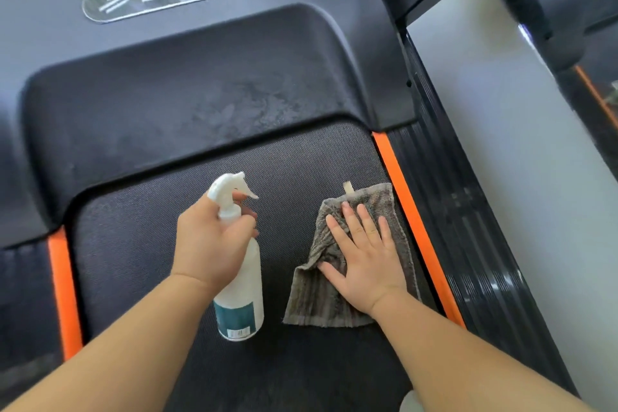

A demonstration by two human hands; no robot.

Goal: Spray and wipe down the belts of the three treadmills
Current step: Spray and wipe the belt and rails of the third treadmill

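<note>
The spray bottle (239, 281) is gripped at its neck by the left hand (209, 244), the fingers (245, 227) curled close round it just below the white trigger head, which sits at the bottle's 12 o'clock end. Whether the bottle's base touches the belt (140, 244) cannot be told. At 3 o'clock of the bottle, the grey cloth (314, 298) is pressed flat onto the belt by the right hand (364, 264) — its fingers (366, 221) straight, slightly spread, tips toward 12 o'clock. The cloth's 3 o'clock edge lies just beside the orange strip (411, 221). At 12 o'clock the dark motor cover (167, 104) is seen — faintly smeared.
</note>
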